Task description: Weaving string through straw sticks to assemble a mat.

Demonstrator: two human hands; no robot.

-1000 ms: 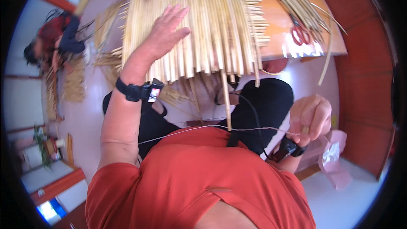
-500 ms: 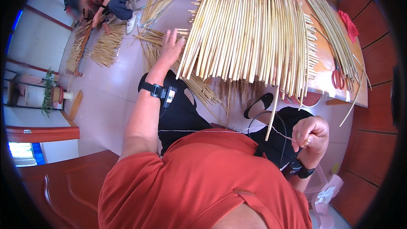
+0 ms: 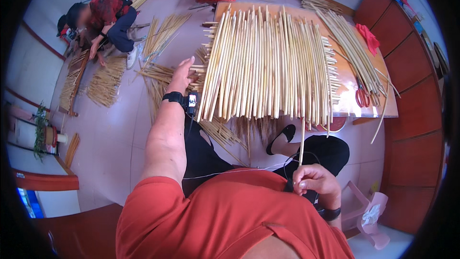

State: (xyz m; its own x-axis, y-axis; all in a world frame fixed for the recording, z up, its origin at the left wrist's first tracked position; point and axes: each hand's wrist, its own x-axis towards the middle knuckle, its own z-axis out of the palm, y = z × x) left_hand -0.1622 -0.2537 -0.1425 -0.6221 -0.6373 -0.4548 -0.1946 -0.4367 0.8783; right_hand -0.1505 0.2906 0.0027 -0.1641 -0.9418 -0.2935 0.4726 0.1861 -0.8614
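A broad layer of pale plant stalks (image 3: 261, 62) lies side by side on the table, over crosswise stalks whose ends stick out at both sides. My left hand (image 3: 183, 74) is at its left edge, fingers stretched out and nothing visibly gripped. Low over my lap, my right hand (image 3: 314, 180) is closed in a pinch on a thin thread, beside the lower end of one long stalk (image 3: 302, 141) that juts toward me. The pale thread (image 3: 215, 173) runs across my lap; its end at the fingers is too fine to make out.
More stalks (image 3: 352, 43) and red-handled scissors (image 3: 362, 97) lie at the table's right. Loose stalks (image 3: 160, 36) cover floor at the left, where another person (image 3: 108, 24) crouches over a bundle. A pink plastic stool (image 3: 366, 213) stands at my lower right; red cabinets (image 3: 412, 129) line the right.
My right hand has moved left and inward, toward the jutting stalk's end, and the thread hangs slacker. The left hand stays at the layer's left edge. The view has tilted up.
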